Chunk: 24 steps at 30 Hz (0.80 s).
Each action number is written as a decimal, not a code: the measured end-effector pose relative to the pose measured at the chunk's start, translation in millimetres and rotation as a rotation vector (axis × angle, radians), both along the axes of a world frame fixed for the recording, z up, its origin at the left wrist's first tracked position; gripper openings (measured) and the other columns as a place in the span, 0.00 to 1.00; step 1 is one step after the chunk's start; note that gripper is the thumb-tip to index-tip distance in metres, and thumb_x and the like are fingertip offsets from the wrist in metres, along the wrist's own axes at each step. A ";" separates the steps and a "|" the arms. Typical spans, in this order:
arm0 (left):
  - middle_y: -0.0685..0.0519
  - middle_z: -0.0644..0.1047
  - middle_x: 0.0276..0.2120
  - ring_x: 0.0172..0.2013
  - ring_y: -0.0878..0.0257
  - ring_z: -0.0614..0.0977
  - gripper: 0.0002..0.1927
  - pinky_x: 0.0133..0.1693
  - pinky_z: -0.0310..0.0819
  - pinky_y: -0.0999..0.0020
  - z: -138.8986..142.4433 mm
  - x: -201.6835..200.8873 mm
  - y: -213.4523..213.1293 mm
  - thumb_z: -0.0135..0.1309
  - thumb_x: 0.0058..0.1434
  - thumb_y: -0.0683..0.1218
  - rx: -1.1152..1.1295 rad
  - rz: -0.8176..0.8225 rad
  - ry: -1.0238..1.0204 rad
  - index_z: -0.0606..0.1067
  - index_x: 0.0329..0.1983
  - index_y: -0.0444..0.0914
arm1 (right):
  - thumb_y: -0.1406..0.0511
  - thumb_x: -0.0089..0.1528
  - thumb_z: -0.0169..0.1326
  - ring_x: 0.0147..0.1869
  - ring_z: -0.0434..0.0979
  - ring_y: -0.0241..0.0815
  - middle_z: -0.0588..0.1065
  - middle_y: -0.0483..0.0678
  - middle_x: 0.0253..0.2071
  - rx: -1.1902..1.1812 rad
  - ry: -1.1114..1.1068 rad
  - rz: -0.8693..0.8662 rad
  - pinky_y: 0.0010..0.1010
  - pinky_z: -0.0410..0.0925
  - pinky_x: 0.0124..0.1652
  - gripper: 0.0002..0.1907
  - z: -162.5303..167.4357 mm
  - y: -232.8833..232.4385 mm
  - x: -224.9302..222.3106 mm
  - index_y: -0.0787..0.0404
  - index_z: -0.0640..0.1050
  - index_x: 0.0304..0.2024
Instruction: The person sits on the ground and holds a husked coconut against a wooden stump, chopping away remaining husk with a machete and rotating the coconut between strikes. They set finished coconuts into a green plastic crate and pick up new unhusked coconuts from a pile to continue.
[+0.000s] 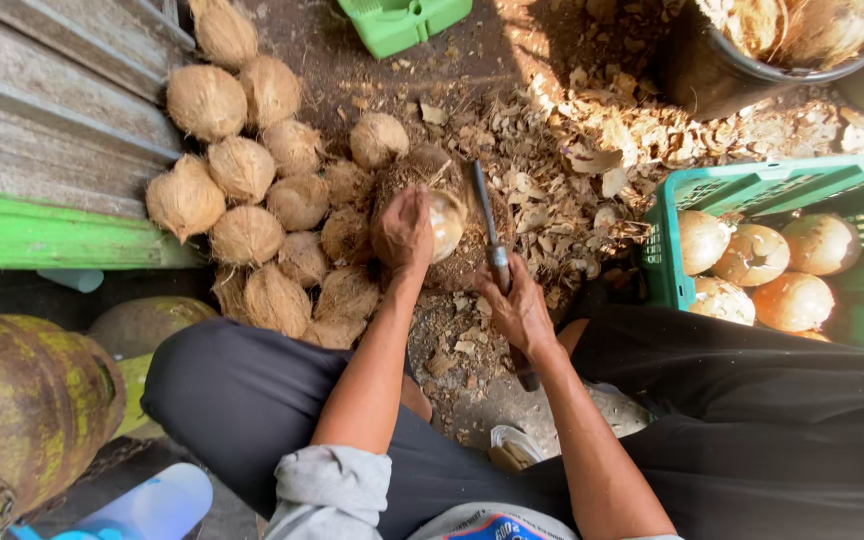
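The left hand (404, 230) gripped a coconut (442, 222) on the block (457, 262), mid-scene. The right hand (518, 308) clenched a knife (488, 228), blade just right of the coconut. A pile (252, 190) crowded the left; a crate (752, 190) edged the right, husks (572, 140) beyond.

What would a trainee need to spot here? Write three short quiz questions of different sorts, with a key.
1. True or false: the right hand holds a knife.
2. Where do the peeled coconuts lie? A) green crate B) black tub C) on the ground
3. What does the left hand steady?

Key:
1. True.
2. A.
3. A partly peeled coconut on a husky block, beside the pile of brown husked coconuts.
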<state>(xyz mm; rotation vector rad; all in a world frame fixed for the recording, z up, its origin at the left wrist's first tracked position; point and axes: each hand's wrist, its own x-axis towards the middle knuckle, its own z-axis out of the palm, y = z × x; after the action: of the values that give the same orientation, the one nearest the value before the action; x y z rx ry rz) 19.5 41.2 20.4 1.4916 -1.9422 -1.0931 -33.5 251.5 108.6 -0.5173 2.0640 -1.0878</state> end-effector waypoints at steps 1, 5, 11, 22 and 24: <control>0.51 0.86 0.44 0.42 0.60 0.85 0.23 0.46 0.80 0.61 0.0 0.3 2.7 0.51 0.67 0.65 0.052 0.026 0.022 0.82 0.48 0.45 | 0.55 0.65 0.53 0.24 0.70 0.41 0.70 0.46 0.25 -0.050 0.096 -0.002 0.41 0.68 0.29 0.17 2.5 -1.6 2.4 0.60 0.71 0.48; 0.52 0.85 0.42 0.39 0.59 0.86 0.20 0.43 0.83 0.60 5.2 -6.1 9.4 0.51 0.65 0.61 0.141 0.130 0.284 0.80 0.48 0.45 | 0.54 0.69 0.52 0.23 0.64 0.38 0.68 0.45 0.22 0.007 0.072 -0.037 0.40 0.65 0.27 0.17 3.6 -15.1 4.9 0.62 0.72 0.39; 0.53 0.80 0.45 0.42 0.59 0.83 0.17 0.45 0.76 0.60 19.4 -3.7 13.7 0.49 0.66 0.58 0.021 0.117 0.035 0.83 0.41 0.46 | 0.55 0.67 0.52 0.21 0.61 0.36 0.63 0.42 0.19 -0.044 -0.026 -0.040 0.37 0.59 0.24 0.14 2.3 -17.4 8.4 0.58 0.75 0.38; 0.50 0.82 0.41 0.43 0.59 0.84 0.17 0.47 0.81 0.62 -5.5 -12.3 9.6 0.51 0.67 0.55 0.007 0.112 0.468 0.79 0.49 0.39 | 0.53 0.68 0.50 0.17 0.63 0.34 0.67 0.42 0.21 0.013 -0.114 -0.113 0.32 0.64 0.17 0.15 -28.0 -24.6 -3.1 0.56 0.72 0.34; 0.50 0.82 0.41 0.42 0.59 0.84 0.17 0.46 0.82 0.62 -6.4 -9.7 11.7 0.51 0.67 0.55 0.067 0.135 0.420 0.79 0.48 0.39 | 0.54 0.68 0.51 0.17 0.64 0.33 0.68 0.42 0.21 -0.092 -0.078 -0.156 0.32 0.65 0.17 0.16 -28.1 -19.1 -2.2 0.57 0.71 0.33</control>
<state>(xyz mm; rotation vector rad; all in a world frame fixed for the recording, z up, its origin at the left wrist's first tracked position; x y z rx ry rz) 9.8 52.9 14.0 1.2791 -1.5101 -1.2984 -35.7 232.4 80.5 -0.3571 2.0200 -1.2781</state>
